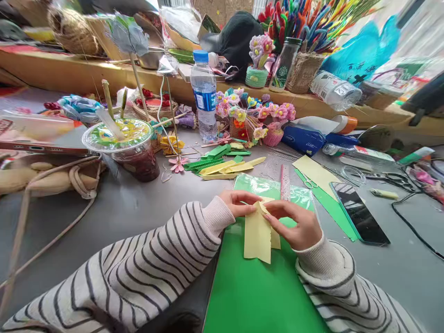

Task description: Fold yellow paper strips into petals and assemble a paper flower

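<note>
Between both hands is a folded piece of pale yellow paper (pixel 257 236), its long flaps hanging down over a bright green sheet (pixel 263 296). My left hand (pixel 241 203) pinches the paper's upper left part between thumb and fingers. At the upper right of the same piece, my right hand (pixel 294 222) is closed on it with thumb and fingertips. A crease runs down the paper, and a second layer shows behind it. Just beyond the hands, a pink ruler (pixel 285 182) lies on a clear plastic sleeve (pixel 256 184).
Green and yellow paper strips (pixel 222 162) lie beyond the hands. To the left stands a lidded drink cup (pixel 138 162); behind is a water bottle (pixel 203 99). A phone (pixel 360 215), small white scissors (pixel 308 181) and a blue tissue pack (pixel 303 136) lie to the right.
</note>
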Motion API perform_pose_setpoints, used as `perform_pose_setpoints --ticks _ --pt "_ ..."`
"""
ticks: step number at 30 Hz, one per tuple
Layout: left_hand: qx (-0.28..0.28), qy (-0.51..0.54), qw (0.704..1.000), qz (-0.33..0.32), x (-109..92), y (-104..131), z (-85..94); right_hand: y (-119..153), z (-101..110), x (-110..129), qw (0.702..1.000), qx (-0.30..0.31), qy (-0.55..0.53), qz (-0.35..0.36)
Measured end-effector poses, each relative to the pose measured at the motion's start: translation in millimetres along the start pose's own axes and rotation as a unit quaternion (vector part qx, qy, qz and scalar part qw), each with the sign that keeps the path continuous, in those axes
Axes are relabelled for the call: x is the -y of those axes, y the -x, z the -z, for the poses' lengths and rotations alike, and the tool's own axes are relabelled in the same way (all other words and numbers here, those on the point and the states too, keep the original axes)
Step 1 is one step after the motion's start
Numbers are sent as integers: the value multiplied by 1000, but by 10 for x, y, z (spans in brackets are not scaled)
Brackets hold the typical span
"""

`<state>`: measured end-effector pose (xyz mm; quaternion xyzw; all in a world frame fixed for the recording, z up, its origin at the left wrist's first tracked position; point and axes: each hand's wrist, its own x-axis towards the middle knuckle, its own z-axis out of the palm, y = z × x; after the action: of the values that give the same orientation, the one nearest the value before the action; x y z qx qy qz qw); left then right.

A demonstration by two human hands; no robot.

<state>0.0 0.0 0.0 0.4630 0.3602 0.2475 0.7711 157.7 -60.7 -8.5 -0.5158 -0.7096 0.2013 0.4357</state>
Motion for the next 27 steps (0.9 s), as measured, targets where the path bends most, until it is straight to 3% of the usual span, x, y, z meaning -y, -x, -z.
perform_pose_setpoints --ticks 5,13,27 --pt "-42 6 999 4 -11 -26 -4 6 38 15 999 -19 3 36" --pt "-51 49 997 19 -13 -21 -25 -11 95 -1 977 11 98 191" --pt "-64 31 997 -4 -6 -15 -14 -23 90 2 980 17 66 187"
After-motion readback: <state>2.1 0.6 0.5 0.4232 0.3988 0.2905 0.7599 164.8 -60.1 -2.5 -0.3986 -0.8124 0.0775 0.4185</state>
